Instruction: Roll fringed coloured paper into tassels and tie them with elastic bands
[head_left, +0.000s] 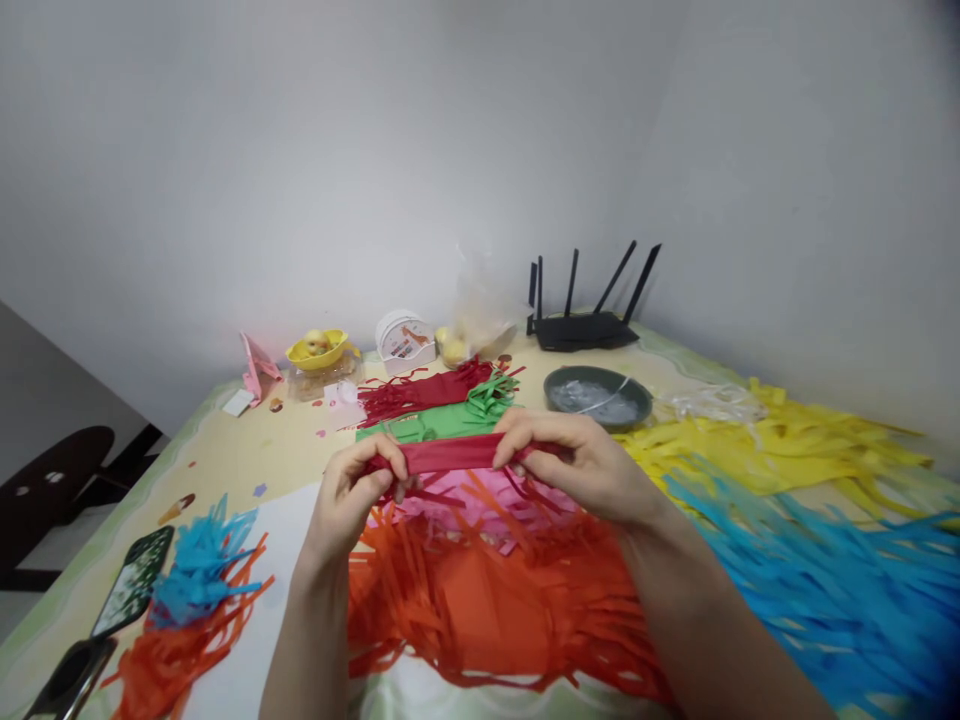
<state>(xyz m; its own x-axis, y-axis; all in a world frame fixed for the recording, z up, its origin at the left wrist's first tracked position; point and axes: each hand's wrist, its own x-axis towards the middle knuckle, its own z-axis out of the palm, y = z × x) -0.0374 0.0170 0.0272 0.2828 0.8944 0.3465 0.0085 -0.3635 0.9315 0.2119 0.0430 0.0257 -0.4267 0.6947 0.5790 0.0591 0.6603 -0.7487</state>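
Observation:
Both hands hold a red fringed paper strip level above the table. My left hand pinches its left end, fingers closed. My right hand grips the right end, fingers curled over it. The strip's cut fringe hangs down toward a pink fringed sheet and a large orange fringed sheet lying below. Behind the strip lie a green fringed sheet and another red fringed sheet.
Yellow fringed paper and blue fringed paper cover the right side. A dark bowl, a black router, a yellow fruit bowl and a white container stand at the back. A phone and blue-orange tassels lie left.

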